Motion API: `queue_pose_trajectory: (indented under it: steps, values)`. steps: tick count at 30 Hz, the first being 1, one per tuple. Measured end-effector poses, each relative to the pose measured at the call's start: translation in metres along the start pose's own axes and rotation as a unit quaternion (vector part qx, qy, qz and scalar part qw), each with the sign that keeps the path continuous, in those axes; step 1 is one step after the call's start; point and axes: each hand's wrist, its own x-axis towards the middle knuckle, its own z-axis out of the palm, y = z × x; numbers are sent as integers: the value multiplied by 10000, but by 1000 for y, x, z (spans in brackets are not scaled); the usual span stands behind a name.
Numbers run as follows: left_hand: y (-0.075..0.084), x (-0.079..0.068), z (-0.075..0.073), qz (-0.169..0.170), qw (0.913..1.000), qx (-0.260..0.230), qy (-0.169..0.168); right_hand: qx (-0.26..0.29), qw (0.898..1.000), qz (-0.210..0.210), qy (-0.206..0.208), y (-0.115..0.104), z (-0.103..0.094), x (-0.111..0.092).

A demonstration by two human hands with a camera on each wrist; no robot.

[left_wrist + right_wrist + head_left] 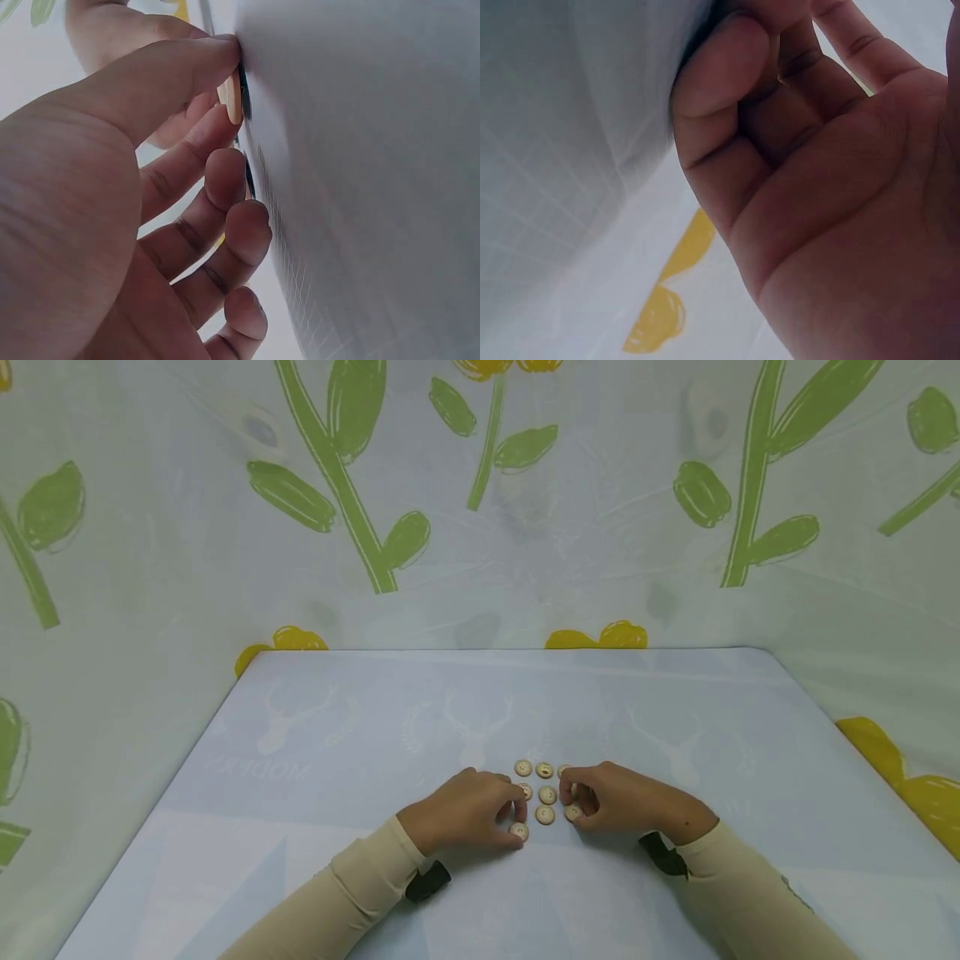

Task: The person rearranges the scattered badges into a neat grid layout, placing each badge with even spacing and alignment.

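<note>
Several round, light wooden buttons lie in rows on the table. My left hand (480, 810) pinches a button (518, 832) at the near left corner between thumb and index finger. In the left wrist view this button (231, 101) shows edge-on at the thumb tip, the other fingers loosely bent. My right hand (618, 797) has thumb and index finger around the near right button (573, 812). Its fingers are curled in the right wrist view, which hides that button. Between the hands lie a middle button (547, 795) and a near one (545, 815).
At the far side of the rows are a left button (523, 767) and a centre button (544, 770); a third is partly behind the right hand. The pale patterned table (337, 710) ends at a wall covering (540, 560) with green leaves and yellow flowers.
</note>
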Motion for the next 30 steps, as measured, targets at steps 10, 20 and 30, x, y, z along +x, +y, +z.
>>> queue_pose_trajectory:
  steps: [10,20,30]
  values:
    - [-2,1,0,6,9997,112,234,-53,10000,-31,37,1,1,0]
    - [-3,2,-1,-127,9989,193,409,-17,9999,-127,46,0,-2,-1]
    - [-2,1,-1,-208,9993,-19,311,218,9998,-6,-45,-2,-3,-1]
